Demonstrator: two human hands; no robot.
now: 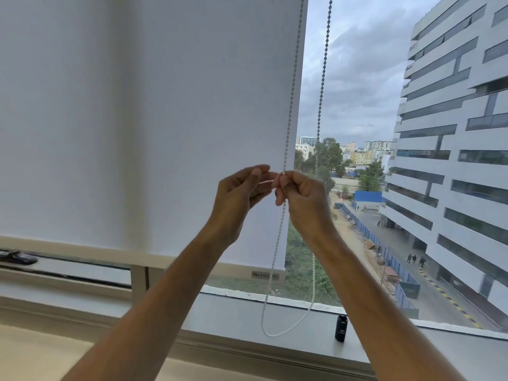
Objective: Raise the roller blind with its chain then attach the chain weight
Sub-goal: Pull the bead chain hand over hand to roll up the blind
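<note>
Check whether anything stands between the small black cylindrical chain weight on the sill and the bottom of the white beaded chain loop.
Nothing visible does: the black chain weight stands apart, just right of the loop's bottom, with bare grey sill between.

Head view. Two hands and forearms visible, both bare: left hand, right hand. No sleeves, gloves, rings, watch or wristbands seen on either arm, from the lower edge of the frame up to the centre. Fingernails short and unpainted where they show. No markings on the arms.
</note>
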